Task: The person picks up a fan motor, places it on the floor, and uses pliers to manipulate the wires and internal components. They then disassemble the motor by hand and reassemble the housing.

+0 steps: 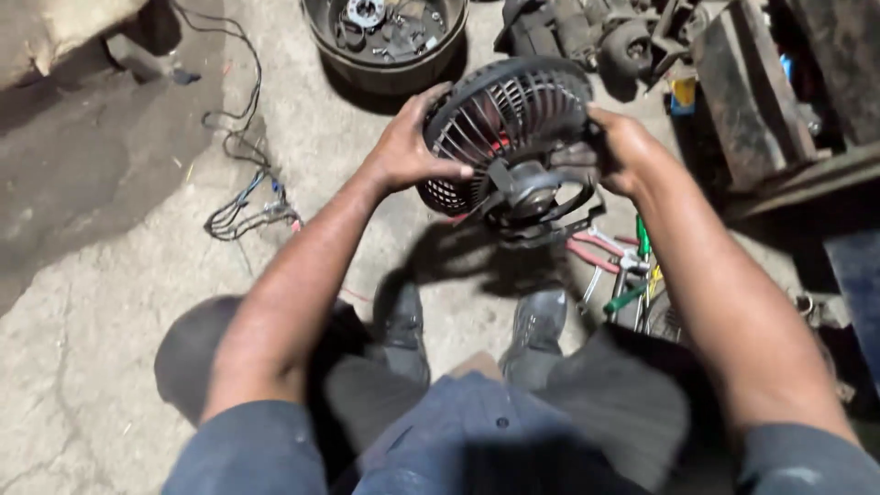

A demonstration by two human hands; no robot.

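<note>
Bare concrete floor (110, 302) is lying open to the left, crossed only by a wire bundle (246, 206). Pliers and screwdrivers (623, 266) are crowding the right; a round parts tub (385, 41) and motor housings (587, 32) are blocking ahead.

Fan (504, 137) held above the floor (110, 302), centre frame, between both hands: left hand (403, 151) on its left rim, right hand (623, 151) on its right rim. Round tub (385, 64) of parts sits on the floor beyond the fan, slightly left. Motor parts (587, 32) lie beyond the fan, to the right of the tub. Wire bundle (243, 206) lies on the floor well left of the fan. Hand tools (623, 266) lie on the floor below and right of the fan, just right of the right shoe (536, 335). Left shoe (401, 325) stands beside it, both under the fan. Metal beams (752, 101) lie at far right.
</note>
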